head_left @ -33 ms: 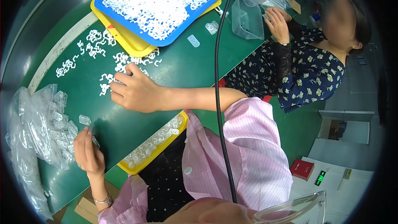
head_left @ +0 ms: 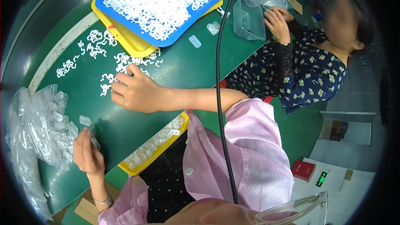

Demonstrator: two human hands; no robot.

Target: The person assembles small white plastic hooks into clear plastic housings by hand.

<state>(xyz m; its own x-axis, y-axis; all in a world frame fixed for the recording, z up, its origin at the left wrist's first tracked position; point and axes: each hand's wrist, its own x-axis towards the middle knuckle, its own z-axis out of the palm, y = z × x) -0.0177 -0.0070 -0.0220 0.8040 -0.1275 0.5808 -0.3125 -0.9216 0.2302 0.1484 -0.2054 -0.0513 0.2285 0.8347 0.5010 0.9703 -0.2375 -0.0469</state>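
Note:
My left hand rests at the near left of the green table, fingers stretched out toward the clear plastic pieces. One small clear plastic piece lies just beyond its fingertips, and another clear piece sits against its right side. My right hand is over the table's middle with bent fingers, next to a pile of small white plastic hooks. Its fingertips are partly hidden, so what they pinch, if anything, cannot be made out. More white hooks lie scattered farther off.
A blue tray heaped with white hooks stands on a yellow tray. Plastic bags with clear pieces lie at left. A yellow tray of clear pieces is at my lap. A black cable crosses the view. Another person sits at right beside a clear bin.

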